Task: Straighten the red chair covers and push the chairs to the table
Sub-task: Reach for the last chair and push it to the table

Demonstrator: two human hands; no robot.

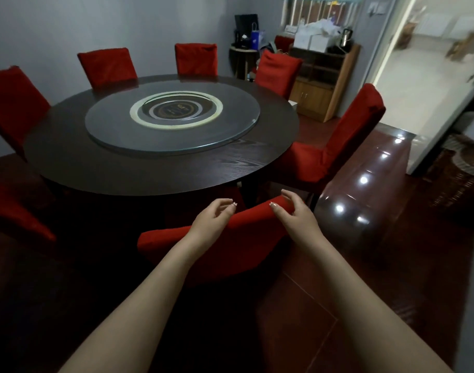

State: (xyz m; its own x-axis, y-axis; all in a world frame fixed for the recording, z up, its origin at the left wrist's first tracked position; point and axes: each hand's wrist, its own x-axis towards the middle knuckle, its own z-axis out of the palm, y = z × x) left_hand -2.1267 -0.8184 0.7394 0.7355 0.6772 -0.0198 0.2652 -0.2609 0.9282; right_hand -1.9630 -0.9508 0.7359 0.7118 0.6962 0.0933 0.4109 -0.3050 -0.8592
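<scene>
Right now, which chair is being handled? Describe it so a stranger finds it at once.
Start at the round dark table. On the side nearest the camera stands a red-covered chair, back toward the viewer. Alone among the red chairs, it has the right hand gripping its top corner and the left hand over its top edge.

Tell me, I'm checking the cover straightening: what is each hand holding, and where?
The right hand curls round the top edge of the chair cover near its right end; left hand holds nothing.
</scene>
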